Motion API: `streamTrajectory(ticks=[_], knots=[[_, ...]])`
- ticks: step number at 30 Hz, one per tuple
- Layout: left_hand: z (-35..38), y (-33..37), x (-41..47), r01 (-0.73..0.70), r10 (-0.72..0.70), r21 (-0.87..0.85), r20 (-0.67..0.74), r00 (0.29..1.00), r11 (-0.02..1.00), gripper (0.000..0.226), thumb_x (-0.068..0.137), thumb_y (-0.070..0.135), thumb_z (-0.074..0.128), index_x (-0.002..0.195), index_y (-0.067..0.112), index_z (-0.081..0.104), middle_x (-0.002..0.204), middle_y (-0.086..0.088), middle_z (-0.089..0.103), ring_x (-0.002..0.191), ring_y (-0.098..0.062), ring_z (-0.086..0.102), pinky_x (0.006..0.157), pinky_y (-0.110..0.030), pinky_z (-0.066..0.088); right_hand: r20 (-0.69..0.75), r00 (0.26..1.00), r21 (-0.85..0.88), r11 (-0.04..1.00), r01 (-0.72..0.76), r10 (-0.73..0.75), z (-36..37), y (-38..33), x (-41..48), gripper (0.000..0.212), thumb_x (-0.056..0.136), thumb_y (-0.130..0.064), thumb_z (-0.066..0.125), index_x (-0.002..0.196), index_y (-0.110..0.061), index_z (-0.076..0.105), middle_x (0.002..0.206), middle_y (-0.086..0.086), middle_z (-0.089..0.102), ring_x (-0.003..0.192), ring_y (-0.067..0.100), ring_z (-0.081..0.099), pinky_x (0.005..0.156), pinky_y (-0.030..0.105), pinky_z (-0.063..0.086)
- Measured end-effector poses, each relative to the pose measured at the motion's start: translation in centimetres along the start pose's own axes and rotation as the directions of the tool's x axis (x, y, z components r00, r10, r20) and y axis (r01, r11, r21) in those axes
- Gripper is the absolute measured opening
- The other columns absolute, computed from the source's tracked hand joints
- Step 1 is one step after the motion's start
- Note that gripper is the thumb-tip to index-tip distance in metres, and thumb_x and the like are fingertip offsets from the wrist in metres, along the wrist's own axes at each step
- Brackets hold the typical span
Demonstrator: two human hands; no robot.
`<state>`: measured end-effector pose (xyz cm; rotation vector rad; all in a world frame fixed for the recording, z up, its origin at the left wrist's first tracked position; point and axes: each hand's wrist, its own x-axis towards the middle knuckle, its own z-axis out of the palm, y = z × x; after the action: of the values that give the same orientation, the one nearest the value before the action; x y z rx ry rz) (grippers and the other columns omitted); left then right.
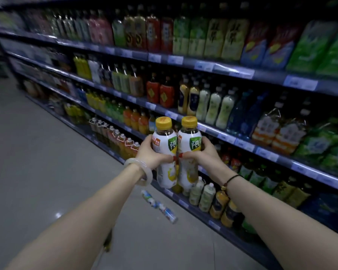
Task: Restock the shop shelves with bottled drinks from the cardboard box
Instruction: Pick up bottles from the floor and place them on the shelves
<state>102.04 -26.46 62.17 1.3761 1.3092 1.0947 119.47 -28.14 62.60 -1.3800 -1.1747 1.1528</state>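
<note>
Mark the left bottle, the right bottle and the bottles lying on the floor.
left bottle [163,122]: head view, on its yellow cap.
right bottle [185,148]: head view, on its white label.
bottles on the floor [169,213]: head view, on the nearest one's body.

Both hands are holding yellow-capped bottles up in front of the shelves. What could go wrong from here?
1. The left hand grips the left bottle and the right hand the right bottle, each one-handed at mid-body; either might slip while being shelved.
2. Loose bottles lie on the floor beside the bottom shelf; a step forward could land on them.
</note>
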Motion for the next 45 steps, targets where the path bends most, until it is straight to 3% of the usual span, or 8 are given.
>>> streamTrajectory(ticks=[5, 10, 16, 24, 29, 33, 37, 45], knots=[[-3.2, 4.2, -1.0, -0.049, 0.050, 0.013, -0.150, 0.987, 0.999, 0.066, 0.051, 0.002, 0.085, 0.108, 0.016, 0.055, 0.097, 0.003, 0.067, 0.091, -0.013, 0.065, 0.076, -0.029, 0.053, 0.125, 0.990, 0.031, 0.997, 0.066, -0.069, 1.9, -4.9, 1.0, 0.060, 0.059, 0.000, 0.082, 0.106, -0.023, 0.053, 0.104, 0.005, 0.069, 0.095, 0.023, 0.067, 0.084, 0.042, 0.055], [-5.4, 6.0, -3.0, -0.054, 0.047, -0.008, -0.346, 0.937, 0.999, 0.063, 0.046, 0.004, 0.085, 0.094, 0.029, 0.052, 0.096, 0.005, 0.066, 0.091, -0.012, 0.065, 0.080, -0.032, 0.054, 0.329, 0.936, 0.022, 0.992, 0.122, -0.122, 4.0, -7.6, 1.9, 0.064, 0.057, -0.002, 0.084, 0.112, -0.017, 0.054, 0.105, 0.007, 0.068, 0.096, 0.024, 0.067, 0.085, 0.044, 0.055], [-7.3, 6.4, -9.6, -0.011, -0.020, -0.047, -0.608, 0.794, 0.999, 0.067, 0.048, 0.005, 0.084, 0.099, 0.031, 0.050, 0.101, 0.004, 0.066, 0.096, -0.016, 0.064, 0.084, -0.033, 0.053, 0.595, 0.784, 0.042, 0.981, 0.191, -0.178, 8.1, -9.2, -0.1, 0.059, 0.060, 0.004, 0.080, 0.111, -0.010, 0.053, 0.098, 0.008, 0.068, 0.084, 0.018, 0.066, 0.068, 0.029, 0.053], [-11.6, 6.7, -25.2, 0.085, -0.048, -0.009, -0.877, 0.477, 0.996, 0.090, 0.033, 0.024, 0.088, 0.116, 0.016, 0.054, 0.107, -0.002, 0.070, 0.099, -0.017, 0.067, 0.086, -0.037, 0.055, 0.885, 0.435, 0.094, 0.978, 0.184, -0.167, 16.8, -10.2, -10.6, 0.060, 0.062, 0.003, 0.080, 0.113, -0.008, 0.052, 0.100, 0.006, 0.068, 0.085, 0.015, 0.066, 0.065, 0.024, 0.050], [-12.9, 7.4, -37.2, 0.131, -0.059, -0.030, -0.972, 0.226, 0.991, 0.069, 0.053, 0.003, 0.088, 0.112, 0.015, 0.053, 0.108, -0.002, 0.067, 0.097, -0.015, 0.065, 0.084, -0.029, 0.053, 0.972, 0.174, 0.128, 0.976, 0.175, -0.158, 22.0, -10.3, -20.9, 0.059, 0.061, 0.005, 0.080, 0.112, -0.009, 0.053, 0.099, 0.005, 0.068, 0.084, 0.015, 0.066, 0.064, 0.024, 0.050], [-12.7, 7.7, -47.2, 0.135, -0.093, -0.085, -0.994, 0.058, 0.987, 0.067, 0.051, 0.008, 0.089, 0.108, 0.024, 0.057, 0.104, 0.001, 0.071, 0.098, -0.016, 0.067, 0.085, -0.039, 0.055, 0.987, -0.025, 0.158, 0.967, 0.201, -0.156, 25.1, -10.0, -30.4, 0.056, 0.060, 0.002, 0.081, 0.108, -0.013, 0.057, 0.098, 0.004, 0.070, 0.088, 0.018, 0.068, 0.066, 0.025, 0.051], [-11.2, 8.7, -56.5, 0.168, -0.110, -0.125, -0.989, -0.095, 0.978, 0.061, 0.060, -0.001, 0.081, 0.110, 0.020, 0.053, 0.097, 0.006, 0.067, 0.090, -0.007, 0.064, 0.067, -0.019, 0.050, 0.969, -0.205, 0.175, 0.969, 0.176, -0.138, 26.3, -9.5, -39.9, 0.054, 0.064, 0.006, 0.078, 0.107, -0.015, 0.054, 0.095, 0.002, 0.069, 0.084, 0.015, 0.067, 0.064, 0.026, 0.051], [-5.7, 9.6, -70.6, 0.236, -0.095, -0.209, -0.904, -0.418, 0.949, 0.057, 0.059, -0.002, 0.082, 0.092, 0.030, 0.049, 0.094, 0.006, 0.065, 0.090, -0.013, 0.064, 0.073, -0.025, 0.052, 0.858, -0.509, 0.162, 0.978, 0.133, -0.073, 25.2, -7.4, -55.5, 0.055, 0.065, 0.006, 0.078, 0.110, -0.015, 0.053, 0.100, 0.003, 0.068, 0.086, 0.013, 0.066, 0.063, 0.023, 0.049]])
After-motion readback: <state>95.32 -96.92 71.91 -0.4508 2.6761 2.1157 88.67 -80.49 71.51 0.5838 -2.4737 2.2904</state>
